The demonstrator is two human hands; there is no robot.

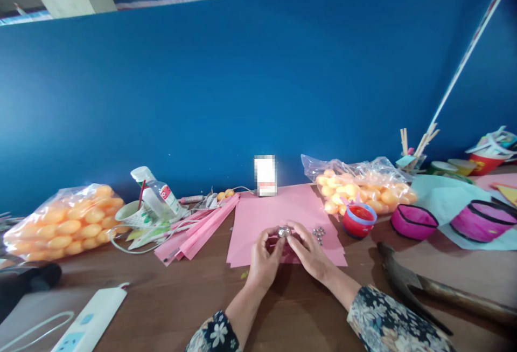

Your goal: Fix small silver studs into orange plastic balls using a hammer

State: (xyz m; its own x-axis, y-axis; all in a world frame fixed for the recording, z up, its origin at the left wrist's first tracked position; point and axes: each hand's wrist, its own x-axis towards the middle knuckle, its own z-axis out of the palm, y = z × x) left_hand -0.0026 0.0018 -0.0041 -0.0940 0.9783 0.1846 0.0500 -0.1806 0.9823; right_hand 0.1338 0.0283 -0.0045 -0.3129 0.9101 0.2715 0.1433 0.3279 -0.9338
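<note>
Your left hand (264,257) and right hand (307,249) pinch one silver ornament (284,232) between closed fingertips above one pink sheet (266,212), flanked by two bags of orange balls (64,225), two magenta bowls (414,221).

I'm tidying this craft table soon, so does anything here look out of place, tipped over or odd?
Yes: the clear bottle leans tilted against a paper cup rather than standing. A hammer lies among the craft supplies. Both hands pinch a small shiny piece; nothing looks spilled.
</note>
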